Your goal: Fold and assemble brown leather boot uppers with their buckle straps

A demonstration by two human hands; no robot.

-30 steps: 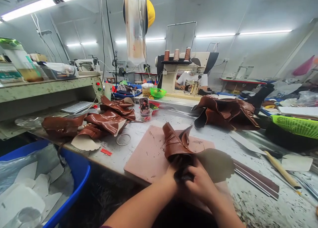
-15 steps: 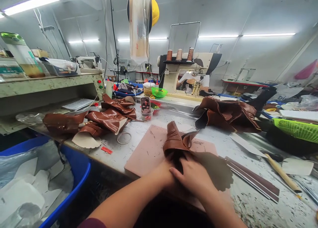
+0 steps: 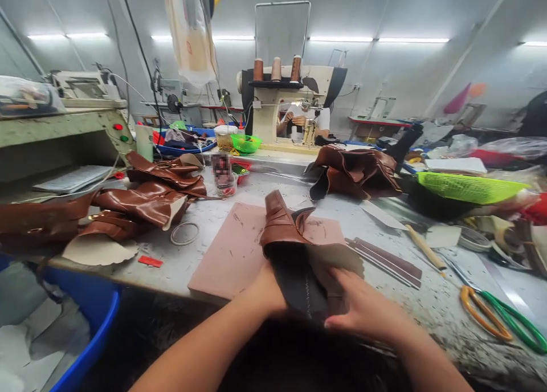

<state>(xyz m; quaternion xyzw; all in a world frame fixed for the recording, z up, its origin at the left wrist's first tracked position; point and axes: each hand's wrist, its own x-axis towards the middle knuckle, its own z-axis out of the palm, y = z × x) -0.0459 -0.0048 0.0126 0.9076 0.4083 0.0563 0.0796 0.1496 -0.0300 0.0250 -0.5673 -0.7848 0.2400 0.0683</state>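
A brown leather boot upper (image 3: 280,224) lies on a pink board (image 3: 226,238) at the table's front edge. Its opening faces me, showing black lining (image 3: 294,272) with a zigzag seam. On the left edge of the lining is my left hand (image 3: 269,289), closed against the upper, its fingertips hidden. My right hand (image 3: 363,306) grips the opposite side, thumb low near the lining, fingers on the grey-brown inner face of the flap (image 3: 337,258).
More brown leather uppers lie left (image 3: 141,201) and back right (image 3: 359,172). Right are dark strips (image 3: 388,261), a wooden-handled tool (image 3: 425,246), scissors (image 3: 491,315) and a green basket (image 3: 470,187). A blue bin (image 3: 102,318) stands lower left. Behind a sewing machine (image 3: 265,113), a person's hands (image 3: 294,121) show.
My view has swung right, bringing the scissors in. My hands have moved apart, spreading the boot upper's opening, and the black lining with its seam now shows.
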